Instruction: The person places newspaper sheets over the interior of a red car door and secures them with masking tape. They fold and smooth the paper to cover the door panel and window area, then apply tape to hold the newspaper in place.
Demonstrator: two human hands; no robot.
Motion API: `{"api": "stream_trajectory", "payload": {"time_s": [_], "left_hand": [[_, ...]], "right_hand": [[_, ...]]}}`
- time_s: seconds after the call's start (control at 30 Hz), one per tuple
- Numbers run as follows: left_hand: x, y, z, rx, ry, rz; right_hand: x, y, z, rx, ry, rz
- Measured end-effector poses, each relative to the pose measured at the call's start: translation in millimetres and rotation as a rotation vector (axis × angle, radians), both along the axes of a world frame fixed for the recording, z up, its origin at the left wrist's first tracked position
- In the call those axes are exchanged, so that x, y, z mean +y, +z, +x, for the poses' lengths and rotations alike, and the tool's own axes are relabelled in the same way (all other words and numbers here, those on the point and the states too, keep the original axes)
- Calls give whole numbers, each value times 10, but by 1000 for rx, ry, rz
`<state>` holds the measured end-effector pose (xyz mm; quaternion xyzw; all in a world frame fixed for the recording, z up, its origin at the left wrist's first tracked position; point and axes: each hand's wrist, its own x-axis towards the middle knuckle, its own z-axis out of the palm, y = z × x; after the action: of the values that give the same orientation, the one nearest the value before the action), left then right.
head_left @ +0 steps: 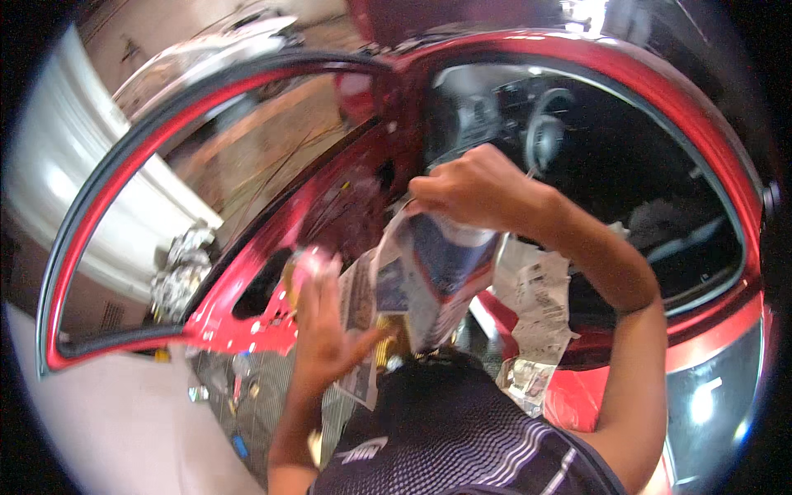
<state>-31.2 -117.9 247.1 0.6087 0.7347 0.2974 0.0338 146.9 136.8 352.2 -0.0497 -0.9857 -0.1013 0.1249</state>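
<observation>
A sheet of newspaper (437, 264) with blue and red print hangs in front of me. My right hand (478, 190) pinches its upper edge, knuckles upward. To the sheet's left, my left hand (323, 326) is raised with fingers stretched and thumb spread, close to the paper's left edge. By its fingertips is a blurred, roundish pink and yellowish thing (307, 266); whether the hand touches it I cannot tell. A second piece of newspaper (536, 301) hangs below my right forearm, at the red car's door opening.
The red car door (247, 318) stands open at the left, its inner metal bare. A steering wheel (549, 136) shows inside the dark cabin. Crumpled paper (186, 268) lies beyond the door's window frame. Small items, one a blue object (239, 445), lie on the floor.
</observation>
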Motion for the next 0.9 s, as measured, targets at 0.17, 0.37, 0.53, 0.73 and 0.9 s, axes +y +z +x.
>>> {"api": "stream_trajectory", "payload": {"time_s": [0.17,0.37,0.53,0.73,0.9], "left_hand": [[-366,-878,-282,134,157,96],[-742,-668,-934,-42,198,220],[-838,-187,-1369,-46,82,201],[-819,-401,-1736,-961,17,687],[-719,-342,-1825,-794,78,508]], "right_hand": [[138,-130,220,73,-36,-103],[197,-204,433,71,-117,-191],[484,-192,593,168,-2,-233],[640,-235,668,135,55,-355],[644,-408,720,180,121,-633]]}}
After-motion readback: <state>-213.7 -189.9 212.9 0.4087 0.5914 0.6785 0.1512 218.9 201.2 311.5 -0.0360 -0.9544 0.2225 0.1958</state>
